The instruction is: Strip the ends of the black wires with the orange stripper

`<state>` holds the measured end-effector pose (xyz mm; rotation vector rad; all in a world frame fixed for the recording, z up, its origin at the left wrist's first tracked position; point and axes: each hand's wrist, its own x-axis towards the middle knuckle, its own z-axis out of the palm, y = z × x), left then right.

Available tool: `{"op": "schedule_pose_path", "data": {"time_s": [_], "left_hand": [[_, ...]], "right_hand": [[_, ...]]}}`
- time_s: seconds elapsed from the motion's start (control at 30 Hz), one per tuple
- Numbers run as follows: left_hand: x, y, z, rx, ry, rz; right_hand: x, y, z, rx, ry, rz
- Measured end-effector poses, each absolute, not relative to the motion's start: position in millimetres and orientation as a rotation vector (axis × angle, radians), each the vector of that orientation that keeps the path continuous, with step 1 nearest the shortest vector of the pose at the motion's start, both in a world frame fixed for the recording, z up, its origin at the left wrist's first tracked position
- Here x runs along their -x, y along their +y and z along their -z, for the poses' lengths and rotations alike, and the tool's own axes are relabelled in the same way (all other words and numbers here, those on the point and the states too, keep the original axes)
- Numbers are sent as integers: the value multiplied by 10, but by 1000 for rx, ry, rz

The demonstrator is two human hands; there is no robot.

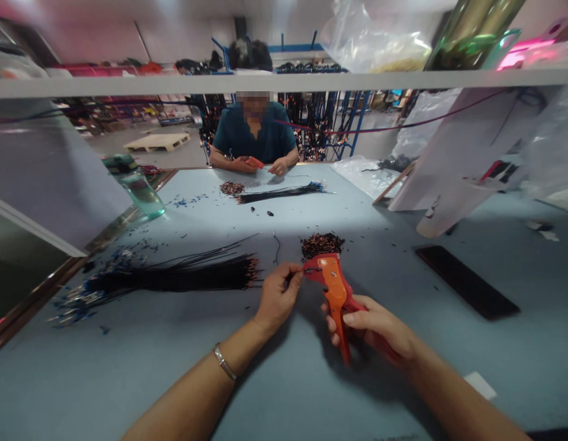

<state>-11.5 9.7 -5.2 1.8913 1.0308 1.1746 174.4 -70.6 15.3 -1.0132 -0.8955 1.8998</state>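
My right hand (371,324) is wrapped round the handles of a red and orange wire stripper (333,282), its jaws pointing up and to the left. Close to those jaws, my left hand (280,294) pinches a thin black wire (278,245), part of which shows beyond the fingers. The end at the jaws is mostly hidden. Left of my left hand lies a bundle of black wires (174,275), copper-coloured at the near end and blue and silver at the far left. Just behind the stripper sits a pile of small black and copper-coloured bits (321,244).
Across the table a person (253,131) holds a red tool near another wire bundle (279,193). A bottle (139,190) stands at left, a black phone-like slab (467,282) lies right. A shelf (284,82) spans above; a white cup (453,205) leans at right.
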Motion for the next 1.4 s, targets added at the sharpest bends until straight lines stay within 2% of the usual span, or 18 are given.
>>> {"op": "schedule_pose_path", "data": {"time_s": [1.0,1.4], "left_hand": [[135,68,55,-1935,1019,-1211],[157,40,28,-1944,1067,-1198]], "right_hand": [[-1729,-706,-67,1143,-1212,-1666],[-1690,-712,6,1187,-1168,-1640]]}}
